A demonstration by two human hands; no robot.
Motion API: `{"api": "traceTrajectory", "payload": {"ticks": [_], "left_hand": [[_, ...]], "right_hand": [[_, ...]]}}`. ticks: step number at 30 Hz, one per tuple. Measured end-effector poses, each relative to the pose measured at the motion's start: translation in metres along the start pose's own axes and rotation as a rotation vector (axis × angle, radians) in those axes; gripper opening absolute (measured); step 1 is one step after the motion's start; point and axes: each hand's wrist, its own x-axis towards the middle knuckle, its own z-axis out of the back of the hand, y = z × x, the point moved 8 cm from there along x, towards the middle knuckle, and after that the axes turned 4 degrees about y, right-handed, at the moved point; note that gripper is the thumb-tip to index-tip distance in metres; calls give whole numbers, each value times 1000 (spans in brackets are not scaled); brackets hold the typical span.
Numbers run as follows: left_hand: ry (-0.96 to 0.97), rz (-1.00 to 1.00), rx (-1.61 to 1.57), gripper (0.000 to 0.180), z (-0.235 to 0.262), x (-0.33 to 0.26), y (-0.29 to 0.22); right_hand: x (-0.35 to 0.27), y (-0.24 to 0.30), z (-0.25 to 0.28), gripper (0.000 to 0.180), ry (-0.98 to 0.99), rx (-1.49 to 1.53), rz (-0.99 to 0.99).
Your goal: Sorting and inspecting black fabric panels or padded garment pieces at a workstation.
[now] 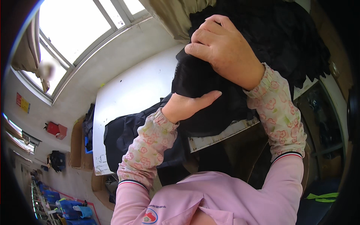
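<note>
A white worktable (127,90) spreads out beyond and to the left of both hands, its near edge chipped and running under the forearms. Draped over it, and lifted up in front of the person, hangs a large black garment (262,41). Its long axis runs from the upper right, above the right hand, down toward the lower left, where it ends just below the left hand; which end is collar or hem cannot be told, since the cloth is bunched and dark. A second dark garment (123,138) lies flat on the table to the left of the left forearm, spilling over the near edge.

Past the table's left edge, well apart from the hands, stands a row of brown cardboard boxes (77,144); one holds something blue, and the rest of their contents are too shadowed to make out. Farther left, a red box (56,130) sits against the wall.

The right hand (221,50) lies on top of the black garment, fingers curled down and clamped on a fold of it. The left hand (185,107) sits just beneath, apart from the right, thumb stretched out along the cloth and the other fingers hidden behind it, so it pinches the fabric from below. Both forearms wear floral sleeve covers (279,112) over pink sleeves.
</note>
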Motion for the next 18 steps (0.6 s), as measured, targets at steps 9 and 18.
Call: {"api": "traceTrajectory", "payload": {"ticks": [9, 18], "left_hand": [[-546, 541, -218, 26, 84, -16, 94], [-633, 708, -754, 24, 50, -29, 105]], "right_hand": [[-33, 4, 3, 35, -161, 5, -261], [-138, 69, -116, 78, 32, 500, -960]]}}
